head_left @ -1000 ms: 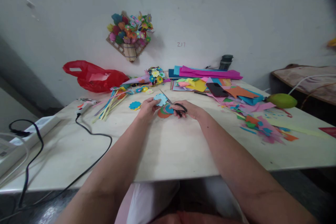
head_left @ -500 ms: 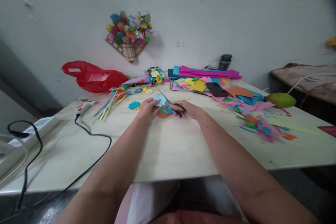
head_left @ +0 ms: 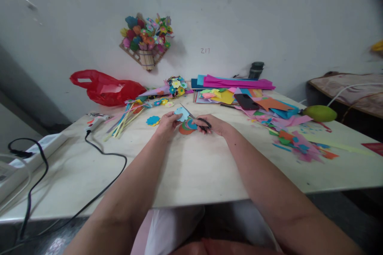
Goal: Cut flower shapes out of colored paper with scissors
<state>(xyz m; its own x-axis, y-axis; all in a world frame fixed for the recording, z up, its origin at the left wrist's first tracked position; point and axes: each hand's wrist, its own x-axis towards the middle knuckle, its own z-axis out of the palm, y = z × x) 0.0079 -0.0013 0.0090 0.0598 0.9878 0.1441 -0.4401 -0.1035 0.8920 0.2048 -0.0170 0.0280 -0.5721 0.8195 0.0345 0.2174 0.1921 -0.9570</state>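
Observation:
Pinched in my left hand (head_left: 168,123) is a light blue paper flower (head_left: 180,114) with a scalloped edge. My right hand (head_left: 214,124) is closed round the black handles of a pair of scissors (head_left: 204,122). The blades point up and left, lying at the right edge of the paper flower; whether they touch it I cannot tell. Beneath both hands lie coloured paper circles (head_left: 186,130), orange, green and blue, partly covered by my fingers. A blue paper flower (head_left: 153,120) rests on the table left of my left hand, with a yellow piece under it.
Paper strips (head_left: 121,125), a red plastic bag (head_left: 110,87) and a bouquet of paper flowers (head_left: 177,86) lie at the back left. A glue gun (head_left: 96,121) trails a black cord across the left side. Paper scraps (head_left: 302,147) and a phone (head_left: 245,101) lie right.
Almost nothing differs. The view has shifted very slightly, and both hands keep the same hold on the paper flower and the scissors.

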